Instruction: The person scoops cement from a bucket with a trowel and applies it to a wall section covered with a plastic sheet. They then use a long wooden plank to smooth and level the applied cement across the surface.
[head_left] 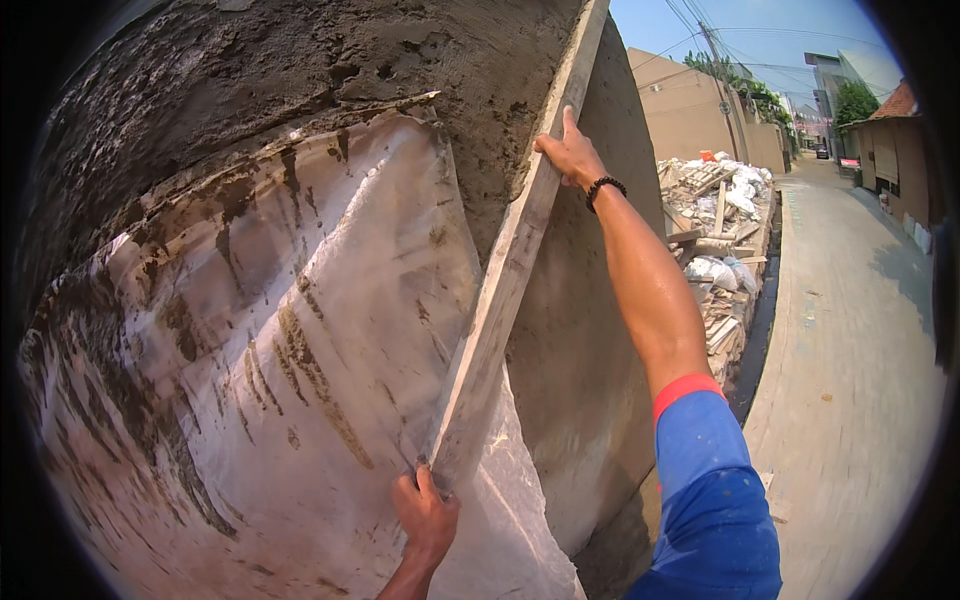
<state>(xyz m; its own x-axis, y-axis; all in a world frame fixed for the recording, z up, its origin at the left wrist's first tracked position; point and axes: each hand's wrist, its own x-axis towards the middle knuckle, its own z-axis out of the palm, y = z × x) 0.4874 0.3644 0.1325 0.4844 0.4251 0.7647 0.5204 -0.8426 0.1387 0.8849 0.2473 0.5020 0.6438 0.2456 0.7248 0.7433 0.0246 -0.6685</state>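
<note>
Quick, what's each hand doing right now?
Left hand: closed on the lower end of the wooden board.
Right hand: holding the same board higher up.

Both hands [428, 512] grip a long wooden board [508, 275] slanting along a plastered wall [440, 50].

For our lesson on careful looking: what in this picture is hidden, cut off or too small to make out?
- Upper end of the wooden board: head view, cut off by the top edge.
- Its far side: head view, hidden by the board itself.
- Forearm beyond the left hand: head view, mostly cut off by the lower edge.
- Distant vehicle: head view, too small to identify.
</note>
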